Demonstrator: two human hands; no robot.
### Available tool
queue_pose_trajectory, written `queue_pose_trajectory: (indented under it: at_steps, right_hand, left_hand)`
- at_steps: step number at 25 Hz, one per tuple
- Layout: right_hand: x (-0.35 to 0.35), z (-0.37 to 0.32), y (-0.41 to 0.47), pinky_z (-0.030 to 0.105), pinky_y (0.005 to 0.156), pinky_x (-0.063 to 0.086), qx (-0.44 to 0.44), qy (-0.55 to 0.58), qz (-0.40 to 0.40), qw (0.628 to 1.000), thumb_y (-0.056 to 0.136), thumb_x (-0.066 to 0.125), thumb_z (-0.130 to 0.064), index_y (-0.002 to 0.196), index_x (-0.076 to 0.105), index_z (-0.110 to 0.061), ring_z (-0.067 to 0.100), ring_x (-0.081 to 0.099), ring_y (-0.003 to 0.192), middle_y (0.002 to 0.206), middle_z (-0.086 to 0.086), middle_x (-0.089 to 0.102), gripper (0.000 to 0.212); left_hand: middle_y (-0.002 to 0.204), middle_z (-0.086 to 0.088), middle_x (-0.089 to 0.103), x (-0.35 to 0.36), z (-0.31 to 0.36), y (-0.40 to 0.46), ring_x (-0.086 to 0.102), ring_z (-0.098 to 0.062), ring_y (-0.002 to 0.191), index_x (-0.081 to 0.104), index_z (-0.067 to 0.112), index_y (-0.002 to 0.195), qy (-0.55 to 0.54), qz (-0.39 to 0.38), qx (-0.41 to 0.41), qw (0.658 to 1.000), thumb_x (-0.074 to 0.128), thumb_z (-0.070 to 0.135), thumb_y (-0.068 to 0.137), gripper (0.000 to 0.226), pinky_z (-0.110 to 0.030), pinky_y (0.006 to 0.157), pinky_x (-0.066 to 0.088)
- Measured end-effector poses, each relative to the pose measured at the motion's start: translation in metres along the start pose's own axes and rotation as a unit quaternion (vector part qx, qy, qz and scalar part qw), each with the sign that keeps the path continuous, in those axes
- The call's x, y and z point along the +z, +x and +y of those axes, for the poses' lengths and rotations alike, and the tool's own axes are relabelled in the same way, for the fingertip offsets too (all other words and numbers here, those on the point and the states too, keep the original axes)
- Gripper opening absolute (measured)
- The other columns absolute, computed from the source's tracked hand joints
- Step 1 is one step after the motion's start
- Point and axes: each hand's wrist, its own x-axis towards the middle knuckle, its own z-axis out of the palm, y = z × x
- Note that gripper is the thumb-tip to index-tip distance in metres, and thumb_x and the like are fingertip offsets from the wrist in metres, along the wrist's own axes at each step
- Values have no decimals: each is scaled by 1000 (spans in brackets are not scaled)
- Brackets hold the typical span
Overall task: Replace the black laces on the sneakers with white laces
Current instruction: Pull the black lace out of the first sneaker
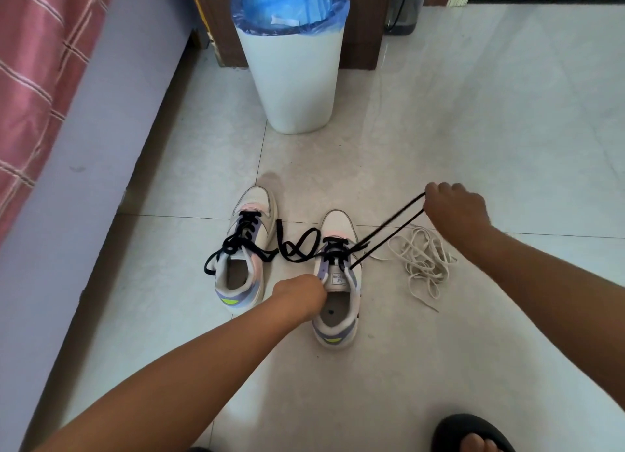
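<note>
Two white sneakers stand side by side on the tiled floor. The left sneaker [248,248] carries a loosened black lace. My left hand [299,291] grips the collar and tongue of the right sneaker [338,302]. My right hand [453,208] holds a loop of that shoe's black lace [389,230], drawn taut up and to the right out of the upper eyelets. The lace's other end lies in loose loops [301,245] between the shoes. A pile of white laces [422,258] lies on the floor right of the right sneaker.
A white bin [294,79] with a blue liner stands behind the shoes. A bed with a pink checked cover [37,79] runs along the left. A foot in a black slipper [470,434] is at the bottom right. Wooden furniture [216,18] stands behind the bin.
</note>
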Motion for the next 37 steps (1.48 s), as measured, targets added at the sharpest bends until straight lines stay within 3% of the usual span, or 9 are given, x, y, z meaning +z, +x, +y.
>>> queue_pose_trajectory:
  at_steps: [2,4,6,10,16,20,24,32,37]
  right_hand:
    - [4,-23,-21,34,70,47,93,148,-162,971,99,40,-32,95,55,-4,32,63,83,93,20,64,32]
    - [5,-55,-51,23,51,39,181,345,-424,817,99,28,-51,84,53,-7,20,50,54,70,12,56,52]
    - [10,-80,-72,17,40,26,179,431,-486,738,98,32,-49,71,47,-13,11,31,42,56,2,41,48]
    - [20,-91,-64,22,50,30,101,384,-373,839,99,36,-24,65,42,-17,13,35,52,63,1,41,35]
    - [15,-93,-66,22,44,22,126,431,-448,773,97,36,-20,66,43,-14,14,28,46,59,5,38,33]
    - [16,-60,-22,28,58,37,129,343,-277,888,98,35,-18,97,60,-2,29,54,74,91,18,59,29]
    - [-7,10,20,43,80,45,149,103,-52,982,100,33,-15,110,49,4,42,59,101,108,27,60,27]
    - [-5,-81,-73,35,72,44,-75,233,-309,919,93,45,-44,107,37,-16,24,57,82,91,3,60,32]
    - [5,-111,-84,34,63,39,-104,220,-308,920,90,50,-25,112,32,-13,28,52,76,90,8,58,31]
  left_hand:
    - [105,-10,57,0,0,0,60,-29,107,45,4,129,-27,4,-9,1000,42,-4,91,39,-30,79,43]
    - [111,-12,61,-2,2,-1,61,-29,107,44,4,130,-49,8,-20,999,42,-3,91,40,-31,85,46]
    - [116,-13,61,-4,4,0,62,-29,107,40,7,134,-59,5,-28,998,43,-3,91,44,-32,89,47]
    - [118,-12,61,-2,4,1,61,-28,106,41,7,134,-64,13,-33,997,40,0,93,42,-31,86,45]
    - [126,-12,52,0,2,6,58,-29,108,40,8,137,1,8,-7,1000,43,-2,92,46,-32,73,39]
    - [118,-13,59,6,-1,8,59,-28,87,47,4,130,-16,8,-10,1000,41,-2,91,39,-31,70,40]
    - [114,-12,63,14,-7,7,63,-28,102,45,6,129,-45,28,-36,998,42,5,93,36,-31,80,45]
    - [105,-10,62,6,-11,16,58,-26,96,52,14,98,-172,159,-18,972,35,38,96,30,-31,75,40]
    - [101,-7,63,1,-18,27,60,-27,90,51,12,104,-208,213,-6,955,45,34,89,26,-30,69,40]
